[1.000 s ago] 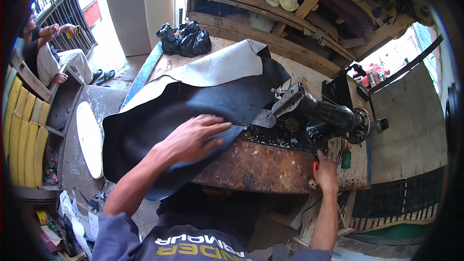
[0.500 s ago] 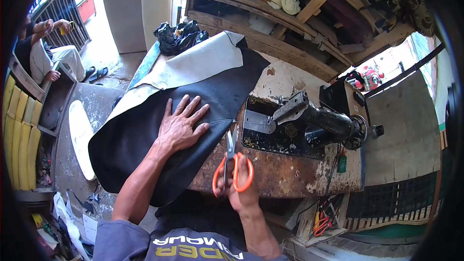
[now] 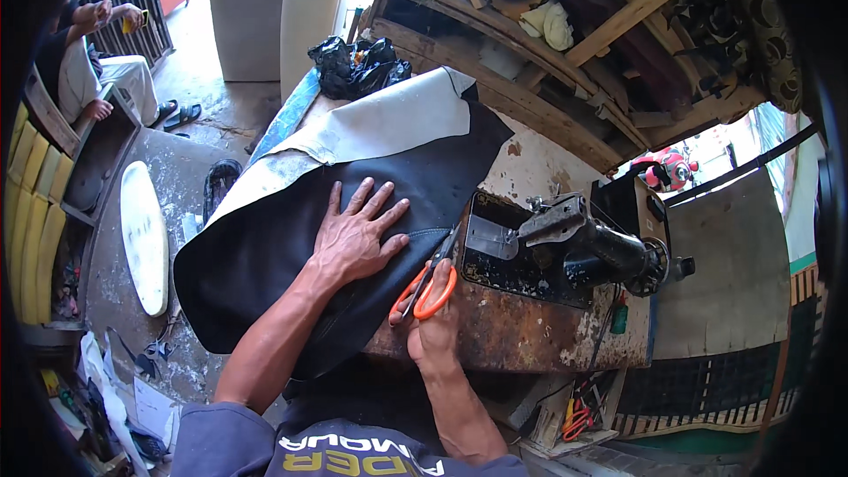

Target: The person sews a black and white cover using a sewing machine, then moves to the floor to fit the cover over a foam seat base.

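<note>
A large sheet of black leather-like material drapes over the worktable, its pale underside folded up along the far side. On it my left hand lies flat with the fingers spread. My right hand grips orange-handled scissors, thumb and fingers through the loops. The scissors' blades reach the right edge of the sheet, by the end of a stitched seam. Just right of the blades stands an old black sewing machine.
A black plastic bag sits at the table's far end. Wooden shelving rises behind the table. A white oblong piece lies on the floor at left. Another person sits at the far left. Below the table, an open wooden compartment holds tools.
The scissors have turned from pointing up at a thread near the needle plate to leaning over the sheet's edge, their blades now closer together. My left hand stays flat. The whole view has shifted slightly.
</note>
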A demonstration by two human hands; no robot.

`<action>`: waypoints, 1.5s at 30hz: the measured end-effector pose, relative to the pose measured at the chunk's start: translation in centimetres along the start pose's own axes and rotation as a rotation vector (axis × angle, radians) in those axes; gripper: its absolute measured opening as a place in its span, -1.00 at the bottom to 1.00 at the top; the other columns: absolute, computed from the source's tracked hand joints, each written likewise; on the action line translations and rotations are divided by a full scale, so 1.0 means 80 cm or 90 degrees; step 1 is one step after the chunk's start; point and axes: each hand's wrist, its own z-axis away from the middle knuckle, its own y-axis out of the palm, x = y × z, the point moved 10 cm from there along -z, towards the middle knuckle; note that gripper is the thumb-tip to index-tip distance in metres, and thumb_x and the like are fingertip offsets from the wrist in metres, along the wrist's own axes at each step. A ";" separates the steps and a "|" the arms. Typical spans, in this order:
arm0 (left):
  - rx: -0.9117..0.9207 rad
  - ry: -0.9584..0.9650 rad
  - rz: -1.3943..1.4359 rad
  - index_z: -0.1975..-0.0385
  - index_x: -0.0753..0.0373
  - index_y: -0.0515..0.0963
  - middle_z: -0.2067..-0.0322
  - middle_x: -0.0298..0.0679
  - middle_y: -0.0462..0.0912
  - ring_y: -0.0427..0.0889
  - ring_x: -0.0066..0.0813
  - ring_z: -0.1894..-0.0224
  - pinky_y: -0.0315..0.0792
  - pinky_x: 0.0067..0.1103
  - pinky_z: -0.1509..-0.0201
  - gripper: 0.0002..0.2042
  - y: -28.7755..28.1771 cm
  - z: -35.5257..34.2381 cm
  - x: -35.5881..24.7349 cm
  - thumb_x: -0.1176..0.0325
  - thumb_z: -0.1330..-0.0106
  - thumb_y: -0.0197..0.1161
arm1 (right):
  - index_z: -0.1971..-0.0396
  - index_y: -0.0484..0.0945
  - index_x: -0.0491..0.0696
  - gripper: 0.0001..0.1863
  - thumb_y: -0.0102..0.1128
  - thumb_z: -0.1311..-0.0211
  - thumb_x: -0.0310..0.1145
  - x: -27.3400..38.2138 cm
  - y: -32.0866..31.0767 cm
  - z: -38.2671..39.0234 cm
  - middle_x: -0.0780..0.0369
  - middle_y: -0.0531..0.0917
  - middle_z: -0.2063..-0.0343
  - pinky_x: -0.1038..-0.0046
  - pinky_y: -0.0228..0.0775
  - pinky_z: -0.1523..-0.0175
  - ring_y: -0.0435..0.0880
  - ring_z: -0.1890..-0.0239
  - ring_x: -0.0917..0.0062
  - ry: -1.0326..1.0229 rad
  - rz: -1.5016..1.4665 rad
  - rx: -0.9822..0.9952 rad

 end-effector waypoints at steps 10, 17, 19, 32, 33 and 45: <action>-0.021 0.020 0.011 -0.58 -0.15 0.29 -0.65 -0.28 0.10 -0.08 -0.15 -0.70 -0.37 0.13 -0.69 -0.35 0.003 -0.003 -0.008 -0.24 -0.56 -0.09 | 0.29 0.38 0.04 -0.50 -0.06 -0.64 0.20 -0.002 0.010 -0.001 0.39 0.39 0.58 0.53 0.39 0.66 0.46 0.68 0.67 -0.068 0.054 -0.106; -0.016 0.041 0.080 -0.47 0.10 0.44 -0.56 -0.07 0.29 0.13 -0.05 -0.64 -0.10 0.09 -0.67 -0.39 -0.021 0.012 0.015 -0.12 -0.56 0.12 | 0.27 0.44 0.03 -0.60 0.06 -0.65 0.05 0.068 -0.039 -0.018 0.41 0.40 0.60 0.56 0.25 0.64 0.35 0.71 0.71 -0.147 0.250 -0.132; -0.053 0.040 0.400 -0.39 0.22 0.51 -0.42 0.02 0.49 0.40 0.00 -0.50 0.24 -0.11 -0.59 -0.48 -0.068 0.035 0.029 0.06 -0.56 0.20 | -0.10 0.62 -0.14 -0.58 0.30 -0.55 -0.09 0.100 -0.089 -0.022 0.30 0.63 0.43 0.45 0.39 0.49 0.52 0.60 0.60 -0.167 0.597 -0.123; -0.304 -0.556 0.352 -0.27 0.27 0.57 -0.02 0.05 0.71 0.71 0.02 -0.10 0.51 -0.26 -0.24 -0.44 -0.067 0.365 0.226 0.12 -0.35 0.46 | -0.20 0.54 -0.25 -0.46 0.34 -0.50 -0.10 -0.178 0.001 0.153 0.07 0.73 -0.02 0.31 0.78 0.06 0.82 0.08 0.32 0.292 0.474 0.300; -0.398 -0.532 0.293 -0.22 0.26 0.62 -0.01 0.03 0.71 0.73 -0.05 -0.05 0.55 -0.29 -0.16 -0.53 -0.061 0.386 0.226 0.19 -0.38 0.44 | -0.22 0.52 -0.27 -0.45 0.36 -0.50 -0.13 -0.203 0.014 0.148 0.06 0.73 -0.02 0.28 0.80 0.07 0.83 0.09 0.28 0.299 0.379 0.268; -0.450 -0.450 1.097 -0.23 0.36 0.57 0.00 -0.24 0.75 0.72 -0.57 0.02 0.58 -0.58 -0.12 -0.71 0.023 0.413 0.138 0.47 -0.60 0.16 | -0.20 0.53 -0.21 -0.66 0.21 -0.57 -0.36 -0.189 -0.007 0.176 0.06 0.72 -0.05 0.05 0.78 -0.09 0.81 -0.02 0.13 0.312 0.135 0.144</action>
